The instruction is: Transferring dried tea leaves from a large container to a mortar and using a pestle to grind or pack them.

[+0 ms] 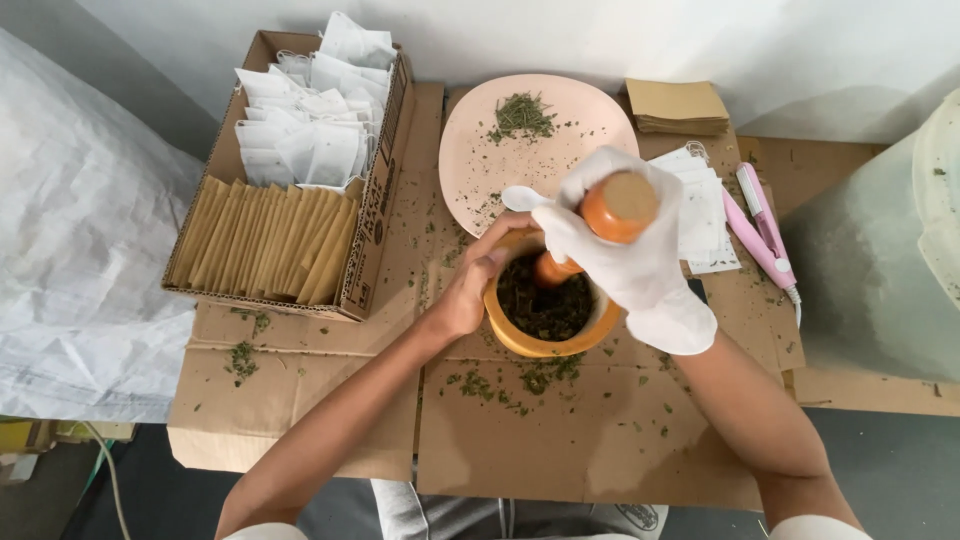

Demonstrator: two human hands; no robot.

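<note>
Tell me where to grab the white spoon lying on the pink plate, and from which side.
Grip the white spoon by its bowl end, coming from the left over the bare part of the pink plate. Only that rounded end shows; the rest runs under the gloved right hand on the pestle, so I cannot judge the handle. The left hand steadies the mortar.

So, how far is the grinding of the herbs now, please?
Done: the mortar is loaded with dark green herbs, some already broken small. In hand: the gloved right hand presses the pestle into them while the bare left hand steadies the rim. Left: a small herb pile on the pink plate, and the white sachets in the box.
</note>
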